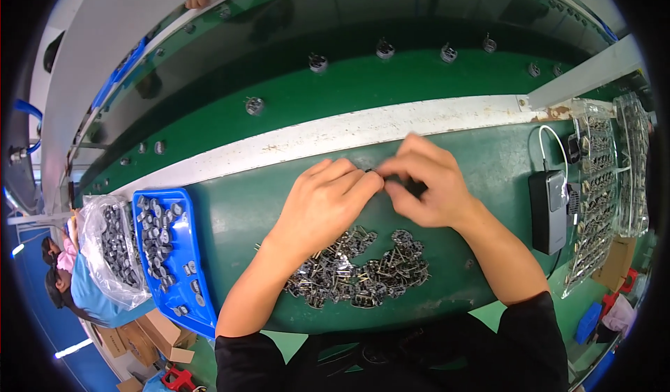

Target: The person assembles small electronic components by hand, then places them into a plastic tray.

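Note:
My left hand (322,203) is closed, its thumb and fingertips pinching a small dark part (370,171) above the green bench top. My right hand (434,186) meets it there, thumb and forefinger curled together at the same part, with slight motion blur. Most of that part is hidden by the fingers, so its kind does not show. Between my forearms lies a heap of small dark, shiny components with thin metal pins (363,273).
At left a blue tray (197,252) holds grey round caps, beside a clear bag (118,252) of more caps. Beyond a white rail (293,143), a green conveyor belt (419,78) carries spaced round parts. A black box with white cable (549,210) and clear blister trays (593,203) stand right.

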The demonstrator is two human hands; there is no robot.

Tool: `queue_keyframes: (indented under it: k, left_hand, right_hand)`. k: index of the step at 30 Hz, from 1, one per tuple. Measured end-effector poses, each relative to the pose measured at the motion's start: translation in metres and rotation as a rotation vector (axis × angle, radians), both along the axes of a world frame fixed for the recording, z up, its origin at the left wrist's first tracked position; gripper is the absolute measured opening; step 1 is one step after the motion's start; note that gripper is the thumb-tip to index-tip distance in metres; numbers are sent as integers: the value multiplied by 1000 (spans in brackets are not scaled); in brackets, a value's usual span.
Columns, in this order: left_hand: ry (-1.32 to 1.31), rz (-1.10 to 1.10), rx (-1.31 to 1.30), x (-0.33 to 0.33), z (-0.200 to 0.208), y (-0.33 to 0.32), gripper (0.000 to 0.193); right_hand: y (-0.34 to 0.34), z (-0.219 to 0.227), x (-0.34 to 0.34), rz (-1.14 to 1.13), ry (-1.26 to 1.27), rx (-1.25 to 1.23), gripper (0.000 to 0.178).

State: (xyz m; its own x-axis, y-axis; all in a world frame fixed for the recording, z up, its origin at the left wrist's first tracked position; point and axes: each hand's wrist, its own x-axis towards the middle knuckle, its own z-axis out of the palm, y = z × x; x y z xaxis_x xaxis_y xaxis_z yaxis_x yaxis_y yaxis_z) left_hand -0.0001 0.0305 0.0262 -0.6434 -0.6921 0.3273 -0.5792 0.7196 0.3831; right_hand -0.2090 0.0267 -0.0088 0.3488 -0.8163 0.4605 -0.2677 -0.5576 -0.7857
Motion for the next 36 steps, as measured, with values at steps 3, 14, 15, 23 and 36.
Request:
queue_keyframes:
  k: [3,14,15,23,36]
  left_hand:
    - [38,50,45,20,13,-9,18]
    - [-298,941,-207,179,-12,-101,12]
    - [-398,960,-164,188,-18,-105,13]
    - [-151,998,-123,187,-14,-102,17]
    - [-190,1189,26,239,-20,-84,22]
  right_hand:
    - [0,9,-2,252,37,27,30]
    - [12,8,11,545,363,78,11]
    - [11,7,10,543,359,135,11]
    - [8,7,6,531,358,148,13]
    - [8,14,11,497,211,262,13]
